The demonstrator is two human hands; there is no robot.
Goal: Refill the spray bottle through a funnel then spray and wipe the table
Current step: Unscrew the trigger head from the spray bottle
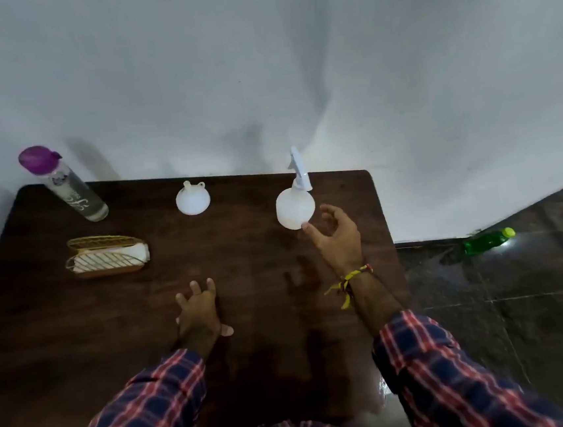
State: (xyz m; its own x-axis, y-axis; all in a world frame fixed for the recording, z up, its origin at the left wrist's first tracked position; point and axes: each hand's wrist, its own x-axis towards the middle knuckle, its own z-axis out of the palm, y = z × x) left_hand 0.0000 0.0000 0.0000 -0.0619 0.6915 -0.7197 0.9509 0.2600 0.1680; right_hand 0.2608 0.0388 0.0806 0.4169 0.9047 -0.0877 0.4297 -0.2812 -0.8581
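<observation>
A white spray bottle (295, 207) with its trigger head on stands upright at the far right of the dark wooden table (249, 319). My right hand (335, 234) hovers just right of it, fingers loosely spread, thumb tip at the bottle's base, holding nothing. A white funnel (192, 198) lies mouth down at the table's far middle. A clear water bottle (71, 190) with a purple cap stands at the far left. Folded white tissues sit in a gold wire holder (105, 256) on the left. My left hand (198, 311) rests open on the table's middle.
A grey wall runs behind the table. Right of the table lies a dark tiled floor with a green bottle (487, 241) on its side near the wall. The table's right edge is close to my right forearm.
</observation>
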